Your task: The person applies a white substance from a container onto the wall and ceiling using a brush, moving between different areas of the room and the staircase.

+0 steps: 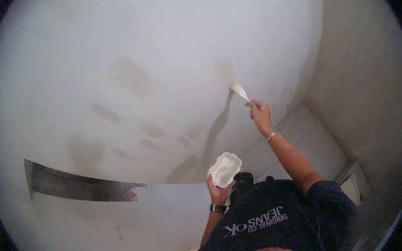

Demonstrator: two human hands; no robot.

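Note:
My right hand (260, 113) is raised and closed around the handle of a pale paintbrush (239, 92). The brush's wide end touches the white wall (180, 37), at the lower edge of a beige damp-looking patch (225, 70). Lower down, near my chest, my left hand (217, 192) grips a small white plastic tub (226, 169) by its near side. The tub is tilted so its inside shows, with whitish material smeared over the bottom. Part of my left hand's fingers is hidden beneath the tub.
Several beige patches (133, 76) mark the wall to the left. A long dark recess (73, 182) cuts through the wall at lower left. A side wall (364, 75) meets it at the right, above grey floor tiles (305, 126). A pale box-like object (352, 186) stands behind my right arm.

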